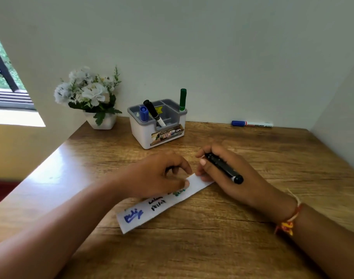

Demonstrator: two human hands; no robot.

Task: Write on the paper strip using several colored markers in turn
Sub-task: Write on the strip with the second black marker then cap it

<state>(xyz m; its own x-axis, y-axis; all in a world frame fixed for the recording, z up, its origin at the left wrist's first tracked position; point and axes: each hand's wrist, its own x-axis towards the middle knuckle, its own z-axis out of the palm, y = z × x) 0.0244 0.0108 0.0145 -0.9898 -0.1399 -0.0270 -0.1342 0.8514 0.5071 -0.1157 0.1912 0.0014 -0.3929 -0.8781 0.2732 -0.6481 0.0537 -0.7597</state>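
A white paper strip (152, 210) lies slanted on the wooden table (212, 238), carrying blue, black and green writing. My left hand (158, 176) rests on the strip's upper part, its thumb pressing the paper and its fingers curled. My right hand (228, 174) grips a black marker (224, 168) at the strip's far end; the tip is hidden by my fingers. A white and grey organizer (158, 125) behind the hands holds a blue marker (144, 113), a black marker (153, 112) and a green marker (182, 99).
A pot of white flowers (91, 97) stands at the back left by the wall. Another blue-capped marker (251, 123) lies along the back wall at the right. A window (3, 77) is at the far left.
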